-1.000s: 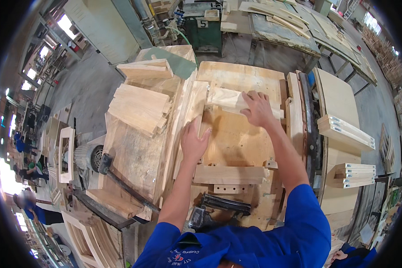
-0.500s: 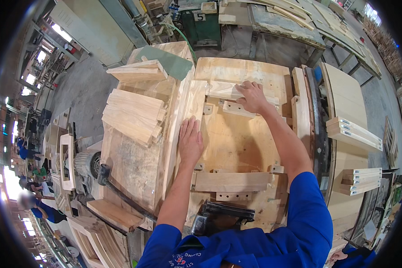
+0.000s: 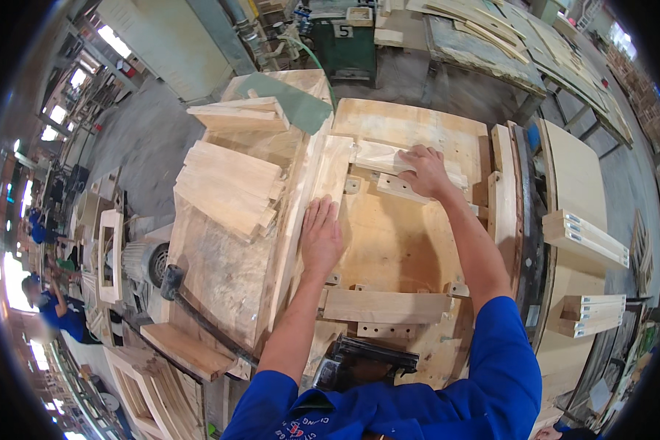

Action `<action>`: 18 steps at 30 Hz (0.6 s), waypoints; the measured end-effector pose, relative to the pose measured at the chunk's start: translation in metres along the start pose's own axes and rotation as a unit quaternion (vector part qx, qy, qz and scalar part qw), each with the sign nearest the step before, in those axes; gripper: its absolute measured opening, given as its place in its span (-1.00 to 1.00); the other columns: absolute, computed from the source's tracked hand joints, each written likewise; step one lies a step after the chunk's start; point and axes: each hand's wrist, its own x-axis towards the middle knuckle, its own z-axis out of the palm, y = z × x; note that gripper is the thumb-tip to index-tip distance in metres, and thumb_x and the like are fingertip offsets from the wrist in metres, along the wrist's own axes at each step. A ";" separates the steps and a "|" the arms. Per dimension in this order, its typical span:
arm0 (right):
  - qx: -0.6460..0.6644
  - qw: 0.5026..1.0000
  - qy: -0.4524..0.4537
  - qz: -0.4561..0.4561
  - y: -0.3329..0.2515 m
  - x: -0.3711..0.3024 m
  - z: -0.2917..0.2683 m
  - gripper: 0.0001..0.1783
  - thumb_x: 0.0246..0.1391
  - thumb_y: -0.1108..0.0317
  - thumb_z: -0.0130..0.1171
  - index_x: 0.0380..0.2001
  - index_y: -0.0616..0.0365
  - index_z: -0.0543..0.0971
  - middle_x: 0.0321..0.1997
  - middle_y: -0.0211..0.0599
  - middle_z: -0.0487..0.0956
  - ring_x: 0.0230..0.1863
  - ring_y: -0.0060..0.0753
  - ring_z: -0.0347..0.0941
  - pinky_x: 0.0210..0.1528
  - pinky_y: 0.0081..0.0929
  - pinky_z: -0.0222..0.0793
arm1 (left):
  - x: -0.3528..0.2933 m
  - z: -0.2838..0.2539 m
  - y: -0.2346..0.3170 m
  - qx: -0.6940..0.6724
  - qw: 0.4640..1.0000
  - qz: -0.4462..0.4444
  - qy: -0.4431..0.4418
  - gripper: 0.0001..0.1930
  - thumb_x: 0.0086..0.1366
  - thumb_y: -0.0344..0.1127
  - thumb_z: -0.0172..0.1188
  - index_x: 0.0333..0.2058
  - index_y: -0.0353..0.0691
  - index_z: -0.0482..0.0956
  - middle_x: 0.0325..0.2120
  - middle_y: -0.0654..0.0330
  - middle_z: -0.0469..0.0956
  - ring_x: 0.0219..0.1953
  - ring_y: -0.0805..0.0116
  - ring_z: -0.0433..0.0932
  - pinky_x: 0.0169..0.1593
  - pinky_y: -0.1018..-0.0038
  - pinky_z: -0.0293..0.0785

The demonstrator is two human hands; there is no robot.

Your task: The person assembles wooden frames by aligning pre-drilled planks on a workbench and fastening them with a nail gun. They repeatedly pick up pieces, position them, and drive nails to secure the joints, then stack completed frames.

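Note:
My left hand (image 3: 321, 236) lies with fingers stretched along a long pale wooden stile (image 3: 334, 165) at the left of the plywood jig board (image 3: 400, 246). At the far side, my right hand (image 3: 427, 173) has its fingers curled over a short wooden rail (image 3: 376, 155), whose left end meets the stile's upper part. Just below that rail is a drilled wooden block (image 3: 401, 187). A second rail (image 3: 386, 306) lies across the near part of the board, its left end close to the stile. A black nail gun (image 3: 367, 357) rests in front of me.
Left of the jig are stacked wooden pieces (image 3: 227, 187), a green sheet (image 3: 286, 101) and a black-headed mallet (image 3: 172, 281). On the right, bundled slats (image 3: 587, 238) sit on a side panel (image 3: 576, 172). A motor (image 3: 145, 262) stands at left; a person (image 3: 66, 315) works beyond.
The whole view has shifted slightly, moving the bench a little to the right. Both hands stay on the same wooden pieces, with no clear movement of the parts.

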 end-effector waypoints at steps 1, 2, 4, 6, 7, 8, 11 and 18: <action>-0.005 1.000 0.000 0.000 -0.003 0.002 0.003 -0.40 0.05 0.14 0.42 0.20 -0.03 0.66 0.23 0.00 0.53 0.29 0.10 0.37 0.40 0.05 0.16 | -0.003 0.000 -0.002 0.019 1.000 0.006 0.004 -0.55 0.44 -0.37 0.09 0.26 -0.34 0.51 0.38 -0.01 0.41 0.47 -0.09 0.26 0.55 0.10 0.10; -0.006 1.000 0.001 -0.004 -0.007 0.004 0.007 -0.40 0.05 0.14 0.43 0.20 -0.02 0.66 0.25 0.01 0.53 0.32 0.10 0.37 0.41 0.06 0.16 | -0.005 -0.002 -0.006 0.043 0.999 0.010 0.009 -0.56 0.43 -0.37 0.09 0.24 -0.35 0.52 0.37 -0.03 0.41 0.46 -0.10 0.28 0.55 0.10 0.10; -0.026 0.997 0.060 -0.044 0.002 0.005 0.013 -0.40 0.07 0.13 0.42 0.21 0.01 0.66 0.30 0.04 0.52 0.38 0.11 0.33 0.46 0.10 0.13 | -0.004 0.000 -0.007 0.014 1.000 -0.006 0.010 -0.57 0.42 -0.35 0.09 0.20 -0.39 0.53 0.33 -0.13 0.43 0.43 -0.13 0.31 0.54 0.07 0.13; 0.001 0.999 0.030 -0.028 0.004 0.003 0.017 -0.39 0.07 0.22 0.42 0.23 0.03 0.64 0.32 0.08 0.52 0.42 0.12 0.31 0.48 0.11 0.12 | -0.003 0.003 -0.009 -0.008 0.999 -0.011 0.030 -0.53 0.30 -0.42 0.13 0.16 -0.49 0.50 0.23 -0.24 0.48 0.36 -0.19 0.38 0.51 0.03 0.18; -0.008 0.999 0.038 -0.014 0.006 -0.001 0.020 -0.37 0.07 0.24 0.43 0.25 0.03 0.62 0.33 0.08 0.52 0.42 0.14 0.32 0.48 0.11 0.13 | -0.004 0.003 -0.008 -0.004 0.999 0.025 0.047 -0.50 0.25 -0.43 0.15 0.17 -0.51 0.48 0.21 -0.23 0.48 0.36 -0.21 0.37 0.51 0.04 0.18; -0.032 0.999 0.030 -0.007 0.012 -0.002 0.019 -0.37 0.09 0.22 0.42 0.26 0.04 0.62 0.34 0.08 0.51 0.42 0.18 0.32 0.47 0.10 0.16 | 0.000 0.002 -0.006 -0.005 0.998 0.044 0.045 -0.48 0.24 -0.42 0.15 0.19 -0.50 0.47 0.24 -0.21 0.45 0.38 -0.20 0.33 0.53 0.06 0.13; 0.014 0.997 0.037 -0.072 0.011 -0.004 0.024 -0.43 0.18 0.23 0.36 0.26 0.10 0.62 0.27 0.09 0.50 0.26 0.25 0.39 0.34 0.15 0.25 | -0.007 -0.012 0.000 0.026 0.999 0.010 0.032 -0.46 0.28 -0.39 0.14 0.22 -0.49 0.45 0.29 -0.15 0.40 0.43 -0.13 0.27 0.56 0.09 0.07; -0.036 0.996 0.034 -0.079 -0.012 -0.009 0.025 -0.42 0.28 0.16 0.28 0.32 0.09 0.56 0.30 0.12 0.46 0.27 0.29 0.37 0.36 0.18 0.22 | -0.016 -0.022 0.005 0.018 0.999 -0.025 0.016 -0.52 0.38 -0.36 0.10 0.22 -0.47 0.49 0.34 -0.09 0.37 0.47 -0.07 0.21 0.57 0.11 0.05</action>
